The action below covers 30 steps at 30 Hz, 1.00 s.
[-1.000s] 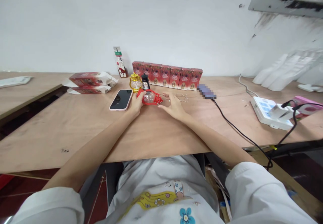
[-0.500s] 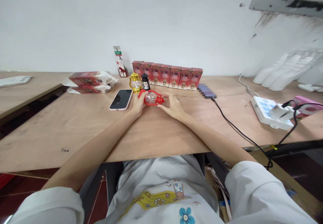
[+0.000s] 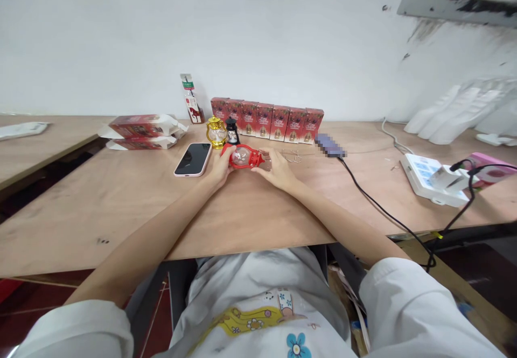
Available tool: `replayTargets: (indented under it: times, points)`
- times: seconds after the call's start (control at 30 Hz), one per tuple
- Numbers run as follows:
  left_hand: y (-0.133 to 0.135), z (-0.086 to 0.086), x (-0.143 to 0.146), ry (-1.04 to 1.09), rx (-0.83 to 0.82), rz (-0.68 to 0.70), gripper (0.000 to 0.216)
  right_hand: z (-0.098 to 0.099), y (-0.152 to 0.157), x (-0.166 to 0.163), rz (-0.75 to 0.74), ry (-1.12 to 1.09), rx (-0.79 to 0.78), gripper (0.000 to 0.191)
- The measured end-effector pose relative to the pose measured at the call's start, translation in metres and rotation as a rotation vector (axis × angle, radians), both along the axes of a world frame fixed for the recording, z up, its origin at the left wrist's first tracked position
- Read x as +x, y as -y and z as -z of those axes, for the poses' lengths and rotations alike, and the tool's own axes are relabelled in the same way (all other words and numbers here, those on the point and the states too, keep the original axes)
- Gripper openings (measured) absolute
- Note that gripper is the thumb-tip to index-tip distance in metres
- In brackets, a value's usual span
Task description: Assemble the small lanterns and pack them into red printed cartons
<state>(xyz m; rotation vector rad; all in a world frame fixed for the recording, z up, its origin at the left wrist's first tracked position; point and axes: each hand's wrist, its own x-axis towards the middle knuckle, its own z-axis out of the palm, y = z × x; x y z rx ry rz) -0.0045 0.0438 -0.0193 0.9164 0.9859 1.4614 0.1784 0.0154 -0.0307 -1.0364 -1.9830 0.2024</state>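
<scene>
A small red toy lantern (image 3: pixel 243 156) with a clear globe lies on its side between my hands, just above the wooden table (image 3: pixel 250 207). My left hand (image 3: pixel 220 168) grips its left end, fingers curled round it. My right hand (image 3: pixel 276 168) holds its right end with the fingertips. A gold lantern (image 3: pixel 216 131) and a black lantern (image 3: pixel 232 130) stand upright just behind. A thin wire handle (image 3: pixel 294 158) lies on the table right of my right hand.
A phone (image 3: pixel 194 159) lies left of my left hand. A row of red boxes (image 3: pixel 267 119) lines the wall, beside a tall card pack (image 3: pixel 191 99). Flat red-and-white cartons (image 3: pixel 141 131) are stacked at left. A black cable (image 3: pixel 375 203), a white power strip (image 3: pixel 431 180).
My right hand has closed in from resting flat beside the red lantern and now holds its right end. The lantern has lifted slightly. My left hand stays on it.
</scene>
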Motion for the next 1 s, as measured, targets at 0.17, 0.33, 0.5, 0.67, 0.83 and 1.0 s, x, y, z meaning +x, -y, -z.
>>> replayTargets:
  times: [0.17,0.33,0.5,0.67,0.83,1.0]
  points:
    - [-0.002,-0.001,-0.001,0.057,-0.034,0.0,0.017,-0.003,0.001,0.001,-0.024,0.011,0.007,0.053]
    - [-0.005,0.0,-0.002,0.074,-0.066,0.03,0.017,0.0,-0.001,0.001,-0.071,-0.01,-0.001,0.056]
    - [-0.006,0.0,-0.002,0.091,-0.127,0.058,0.02,0.003,-0.004,0.001,-0.082,-0.05,0.0,0.061]
    - [-0.006,0.001,-0.003,0.1,-0.116,0.077,0.025,0.001,-0.004,0.0,-0.071,-0.01,0.03,0.053]
    - [-0.01,0.005,-0.006,0.074,-0.051,0.069,0.031,0.003,-0.008,0.002,-0.023,0.059,0.093,0.051]
    - [-0.015,0.011,-0.005,-0.187,0.19,-0.085,0.038,0.01,-0.02,0.008,0.136,0.141,0.063,0.05]
